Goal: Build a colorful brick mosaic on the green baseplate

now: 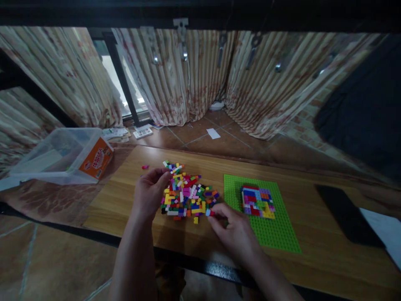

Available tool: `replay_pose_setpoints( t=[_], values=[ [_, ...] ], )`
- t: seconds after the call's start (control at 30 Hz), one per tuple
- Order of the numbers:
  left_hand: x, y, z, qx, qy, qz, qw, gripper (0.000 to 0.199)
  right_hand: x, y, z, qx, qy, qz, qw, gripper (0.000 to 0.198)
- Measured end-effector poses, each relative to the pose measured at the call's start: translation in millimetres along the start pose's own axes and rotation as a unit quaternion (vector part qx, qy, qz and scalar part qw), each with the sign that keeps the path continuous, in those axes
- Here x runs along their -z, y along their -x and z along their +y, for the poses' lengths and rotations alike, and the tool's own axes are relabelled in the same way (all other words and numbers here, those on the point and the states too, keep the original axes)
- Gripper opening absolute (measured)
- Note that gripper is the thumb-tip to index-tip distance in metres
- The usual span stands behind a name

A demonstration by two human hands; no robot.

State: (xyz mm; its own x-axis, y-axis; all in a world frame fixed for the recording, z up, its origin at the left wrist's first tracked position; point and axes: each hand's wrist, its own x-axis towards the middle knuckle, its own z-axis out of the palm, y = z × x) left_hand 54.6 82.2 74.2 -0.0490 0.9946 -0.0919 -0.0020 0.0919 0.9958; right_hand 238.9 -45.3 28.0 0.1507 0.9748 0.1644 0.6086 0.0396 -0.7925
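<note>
A loose pile of small colourful building bricks [186, 192] lies on the wooden table. My left hand [148, 190] is at the pile's upper left edge, thumb and forefinger drawn together in a pinch; whatever may be between them is too small to tell. By the pile's lower right side, my right hand [233, 230] pinches a small light-blue and red toy brick piece [209, 212] between thumb and fingers. Right of the pile is a green baseplate [272, 238], with a multicoloured block of joined bricks [257, 202] on it.
A clear plastic box [59, 177] with an orange label stands at the left. A small red-pink piece [144, 167] lies apart from the pile. At the right are a flat black object [347, 213] and white paper [380, 232]. The table's dark front edge [200, 263] runs below my hands.
</note>
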Motion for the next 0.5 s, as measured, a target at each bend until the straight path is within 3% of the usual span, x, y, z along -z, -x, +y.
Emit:
replay_pose_setpoints(
  t=[0.3,0.5],
  values=[
    [-11.0,0.7,0.3,-0.014,-0.090,-0.041,0.995,0.031,26.3,-1.7,-2.5,0.018,-0.076,0.078,0.994,0.014],
    [-24.3,3.2,-7.0,-0.035,-0.109,-0.084,0.990,0.030,61.5,-2.6,20.3,-0.051,-0.064,0.150,0.985,0.015]
  ],
)
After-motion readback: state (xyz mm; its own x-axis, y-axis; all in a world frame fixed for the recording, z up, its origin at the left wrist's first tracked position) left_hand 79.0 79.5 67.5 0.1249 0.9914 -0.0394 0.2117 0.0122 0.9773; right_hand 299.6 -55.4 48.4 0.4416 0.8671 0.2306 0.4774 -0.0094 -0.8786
